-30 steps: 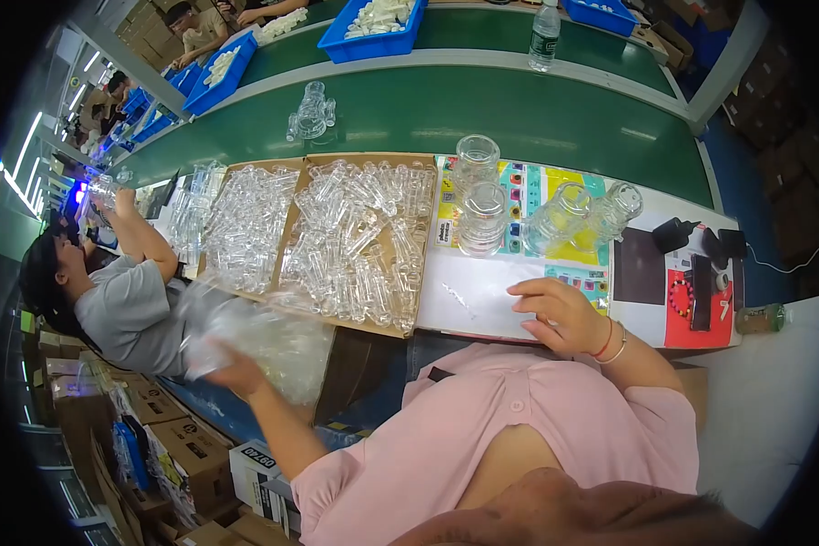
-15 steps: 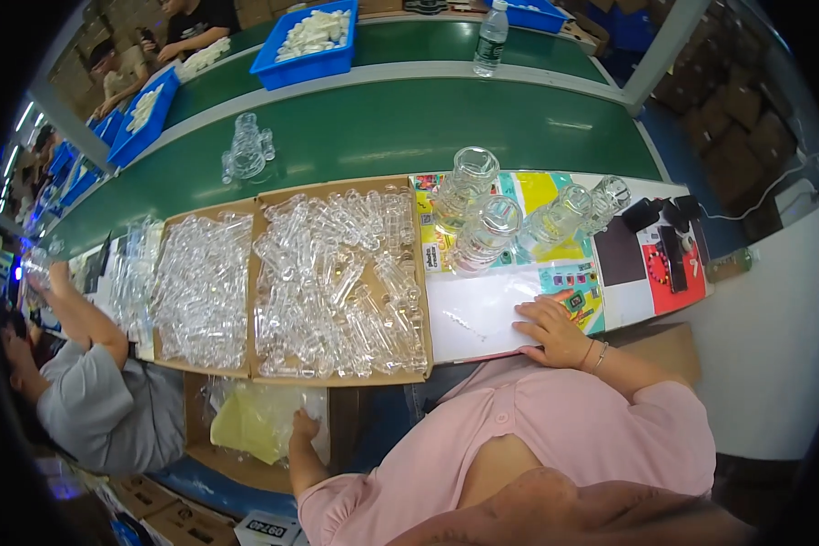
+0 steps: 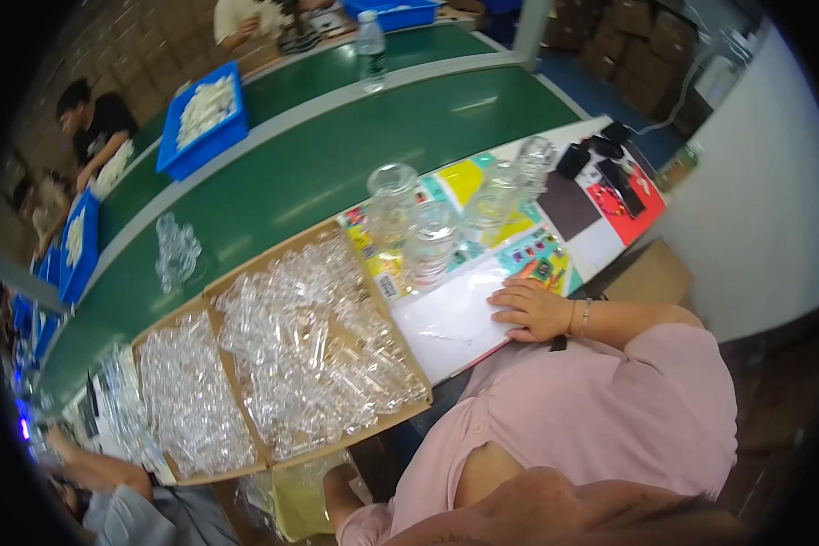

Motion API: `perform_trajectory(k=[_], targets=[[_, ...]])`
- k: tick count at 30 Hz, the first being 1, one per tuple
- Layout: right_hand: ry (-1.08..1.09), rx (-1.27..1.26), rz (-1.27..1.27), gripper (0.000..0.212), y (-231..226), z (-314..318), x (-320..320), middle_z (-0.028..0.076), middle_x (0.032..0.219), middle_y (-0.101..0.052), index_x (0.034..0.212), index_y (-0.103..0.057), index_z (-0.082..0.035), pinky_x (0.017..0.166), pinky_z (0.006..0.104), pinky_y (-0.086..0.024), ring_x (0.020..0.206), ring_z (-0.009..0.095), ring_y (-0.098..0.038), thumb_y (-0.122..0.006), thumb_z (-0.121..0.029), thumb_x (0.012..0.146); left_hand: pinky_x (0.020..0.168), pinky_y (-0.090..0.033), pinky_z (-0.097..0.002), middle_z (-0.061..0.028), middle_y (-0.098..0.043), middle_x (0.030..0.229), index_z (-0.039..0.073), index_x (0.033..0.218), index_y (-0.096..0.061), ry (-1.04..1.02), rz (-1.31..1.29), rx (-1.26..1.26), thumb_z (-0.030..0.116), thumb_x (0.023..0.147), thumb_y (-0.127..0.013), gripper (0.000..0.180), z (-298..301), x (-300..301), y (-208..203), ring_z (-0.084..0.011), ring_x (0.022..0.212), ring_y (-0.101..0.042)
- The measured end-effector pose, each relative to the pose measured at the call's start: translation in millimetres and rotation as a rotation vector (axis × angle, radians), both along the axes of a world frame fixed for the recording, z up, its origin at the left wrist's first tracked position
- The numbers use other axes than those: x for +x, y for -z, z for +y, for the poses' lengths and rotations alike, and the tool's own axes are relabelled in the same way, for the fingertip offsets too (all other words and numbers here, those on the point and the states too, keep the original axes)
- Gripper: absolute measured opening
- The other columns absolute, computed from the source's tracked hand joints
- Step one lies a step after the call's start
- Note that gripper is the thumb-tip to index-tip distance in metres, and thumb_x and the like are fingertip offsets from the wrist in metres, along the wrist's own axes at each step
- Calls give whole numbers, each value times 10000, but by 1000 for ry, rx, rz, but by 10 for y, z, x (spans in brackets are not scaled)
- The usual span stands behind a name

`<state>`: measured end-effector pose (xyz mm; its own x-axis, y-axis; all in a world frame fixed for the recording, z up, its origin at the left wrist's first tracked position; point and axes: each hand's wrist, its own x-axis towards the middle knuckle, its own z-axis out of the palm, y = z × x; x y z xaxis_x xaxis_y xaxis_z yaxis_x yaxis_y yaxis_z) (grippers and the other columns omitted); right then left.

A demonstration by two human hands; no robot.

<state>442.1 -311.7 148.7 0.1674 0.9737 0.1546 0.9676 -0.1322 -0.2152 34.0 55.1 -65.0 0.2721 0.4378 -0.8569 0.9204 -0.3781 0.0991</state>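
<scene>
My right hand [image 3: 535,310] lies flat, fingers stretched, on the white sheet [image 3: 437,341] and the edge of a colourful printed sheet. Several clear plastic jar-like pieces [image 3: 430,244] stand or lie just beyond it. My left forearm [image 3: 343,496] reaches down below the cardboard tray [image 3: 408,411], beside a yellow sheet [image 3: 302,500] and clear plastic film. The fingers of that hand are hidden. A heap of clear plastic tubes [image 3: 309,341] fills the tray, and a second batch of tubes [image 3: 196,396] lies in its left neighbour.
A clear piece [image 3: 176,250] sits on the green belt [image 3: 282,196]. Blue bins [image 3: 237,123] of white parts and a water bottle [image 3: 370,53] stand farther back. Dark small items [image 3: 610,150] lie at right. A co-worker's arm [image 3: 100,466] is at lower left, with other people beyond.
The whole view has swung and tilted, so trays and belt now slant. My left hand has gone from plain view to mostly hidden below the tray edge. My right hand still rests on the sheet.
</scene>
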Motion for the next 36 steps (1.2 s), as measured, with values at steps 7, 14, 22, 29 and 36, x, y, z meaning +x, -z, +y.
perform_trajectory(k=[7, 14, 22, 29, 36], targets=[[-37, 98, 28, 333, 87, -42, 43, 147, 1199, -469, 1040, -542, -66, 984, 437, -297, 1109, 274, -437, -594, -249, 767, 640, -506, -360, -176, -533, 1150, 30, 1059, -594, -165, 4, -54, 303, 674, -717, 487, 392, -56, -946, -246, 832, -616], [-102, 187, 55, 359, 51, -171, 53, 149, 1209, -462, 1061, -522, -65, 985, 448, -290, 1111, 290, -433, -589, -278, 779, 616, -454, -358, -168, -589, 889, -25, 786, -602, -21, -739, 929, 115, 773, -578, 142, -433, 849, -3194, -296, 767, -566], [249, 485, -115, 282, -217, -1068, 746, 127, 1098, -508, 1024, -529, -76, 949, 435, -315, 1080, 316, -457, -534, -46, 743, 912, -411, -429, -127, -515, 1136, 109, 1139, -508, 1882, -1770, 720, 169, 807, -479, 339, -2772, 3218, -3995, -270, 1097, -467], [1044, 833, -373, 367, -880, -2986, 1993, 174, 1169, -443, 1093, -508, -30, 980, 402, -300, 1144, 314, -390, -603, -99, 745, 710, -481, -353, -130, -546, 921, 21, 1106, -481, 1730, -1697, -635, 98, 756, -494, 359, -4116, 3519, -4530, -250, 830, -569], [1523, 455, -773, 485, -1283, -4341, 2922, 218, 1089, -505, 1177, -452, -66, 878, 438, -400, 1047, 358, -485, -529, -381, 817, 689, -463, -357, -133, -563, 877, -13, 1080, -473, 1207, -1338, -953, 65, 754, -482, 335, -4272, 3574, -4552, -296, 836, -568]])
